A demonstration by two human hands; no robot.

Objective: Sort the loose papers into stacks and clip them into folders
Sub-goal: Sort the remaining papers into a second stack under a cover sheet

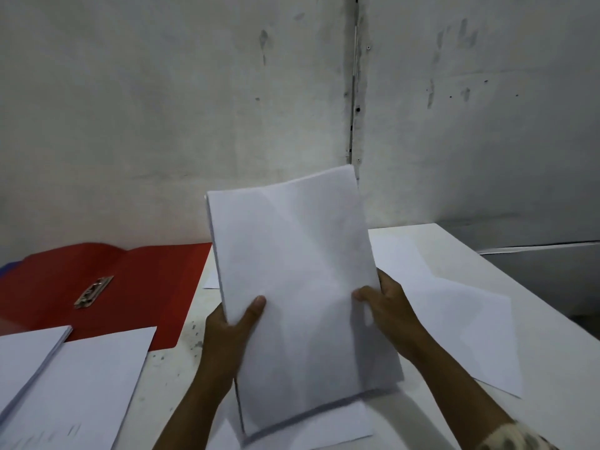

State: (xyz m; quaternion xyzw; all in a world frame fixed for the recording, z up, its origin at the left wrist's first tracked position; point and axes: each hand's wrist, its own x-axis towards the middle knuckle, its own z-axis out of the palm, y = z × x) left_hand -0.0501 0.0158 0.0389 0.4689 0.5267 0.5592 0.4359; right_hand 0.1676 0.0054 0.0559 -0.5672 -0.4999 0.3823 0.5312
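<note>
Right now your left hand (232, 329) grips the left edge of a stack of white papers (302, 293), thumb curled over the front sheet, and your right hand (386, 306) pinches the right edge the same way. You hold the stack upright over the middle of the white table (454, 245), its lower edge down at the near sheets. At far left a red folder (130, 287) lies open and flat with nothing clipped in, its metal clip (94, 292) bare. Near left sit another paper stack (26, 358) and a single sheet (87, 384) carrying faint writing, too blurred to read. Loose sheets (464, 329) lie to the right.
</note>
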